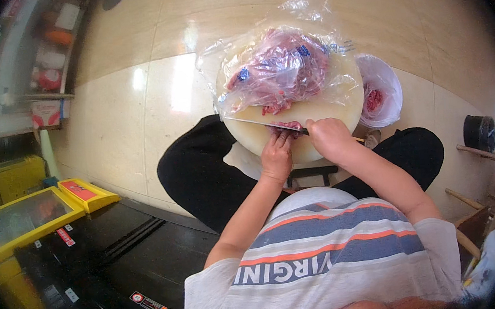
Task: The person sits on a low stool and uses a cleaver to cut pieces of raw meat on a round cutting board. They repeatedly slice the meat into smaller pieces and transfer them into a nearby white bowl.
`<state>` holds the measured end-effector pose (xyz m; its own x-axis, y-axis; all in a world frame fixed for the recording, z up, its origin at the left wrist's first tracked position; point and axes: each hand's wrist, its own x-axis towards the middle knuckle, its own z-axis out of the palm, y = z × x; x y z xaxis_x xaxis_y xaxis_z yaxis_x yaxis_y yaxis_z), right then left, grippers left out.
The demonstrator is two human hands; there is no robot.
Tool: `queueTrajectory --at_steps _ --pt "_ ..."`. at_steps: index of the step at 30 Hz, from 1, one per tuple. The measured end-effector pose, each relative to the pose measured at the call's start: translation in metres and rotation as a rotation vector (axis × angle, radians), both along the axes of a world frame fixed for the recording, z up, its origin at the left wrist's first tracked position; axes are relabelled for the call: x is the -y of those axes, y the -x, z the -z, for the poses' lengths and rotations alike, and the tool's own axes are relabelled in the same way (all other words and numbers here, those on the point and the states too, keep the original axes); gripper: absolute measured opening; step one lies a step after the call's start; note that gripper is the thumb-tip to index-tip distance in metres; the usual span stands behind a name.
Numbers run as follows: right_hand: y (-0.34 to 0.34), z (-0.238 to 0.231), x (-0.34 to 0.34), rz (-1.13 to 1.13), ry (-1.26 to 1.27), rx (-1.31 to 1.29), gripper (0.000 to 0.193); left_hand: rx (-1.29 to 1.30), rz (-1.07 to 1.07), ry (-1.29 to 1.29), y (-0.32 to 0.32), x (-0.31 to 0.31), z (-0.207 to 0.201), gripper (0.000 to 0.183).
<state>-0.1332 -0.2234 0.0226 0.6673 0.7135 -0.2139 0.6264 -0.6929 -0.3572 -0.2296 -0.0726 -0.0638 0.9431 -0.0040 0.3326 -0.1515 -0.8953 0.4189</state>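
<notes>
My right hand is wrapped round the dark handle of a knife, whose long blade points left across the round white cutting board. Under and beside the blade lies a small piece of raw meat. My left hand presses its fingertips on that meat, close to the blade; whether it grips the piece or only rests on it is hard to see, but the fingers are together. Farther back on the board, a large heap of raw meat lies in a clear plastic bag with blue print.
Right of the board stands a white bucket lined with plastic, with red meat pieces inside. A black appliance and a yellow-framed case fill the lower left. Shelves are at upper left, and a wooden stool at right.
</notes>
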Motion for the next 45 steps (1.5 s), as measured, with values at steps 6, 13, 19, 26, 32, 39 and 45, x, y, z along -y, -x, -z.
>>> queueTrajectory --at_steps 6,13,19,26,32,39,45 --pt "0.012 -0.007 0.025 0.089 0.019 -0.005 0.011 0.009 -0.015 0.009 0.000 -0.006 -0.005 0.024" --pt "0.016 -0.016 0.092 0.177 0.097 0.008 0.014 0.015 -0.021 -0.024 0.000 -0.003 0.002 0.019" --pt "0.013 0.013 0.037 0.129 -0.025 0.062 0.011 0.009 0.016 -0.011 0.003 -0.001 -0.005 0.022" --pt "0.019 -0.006 0.052 0.181 0.023 0.039 0.014 -0.013 0.019 -0.005 0.014 -0.012 -0.006 0.027" --pt "0.019 -0.024 0.092 0.302 0.010 0.037 0.017 0.104 -0.177 0.188 0.008 -0.014 -0.005 0.030" --pt "0.022 -0.028 0.091 0.324 -0.145 0.125 0.018 0.022 0.052 0.038 -0.008 -0.020 -0.012 0.024" --pt "0.024 -0.009 0.103 0.327 -0.261 0.219 0.016 -0.023 -0.127 0.095 -0.020 -0.040 -0.032 0.017"
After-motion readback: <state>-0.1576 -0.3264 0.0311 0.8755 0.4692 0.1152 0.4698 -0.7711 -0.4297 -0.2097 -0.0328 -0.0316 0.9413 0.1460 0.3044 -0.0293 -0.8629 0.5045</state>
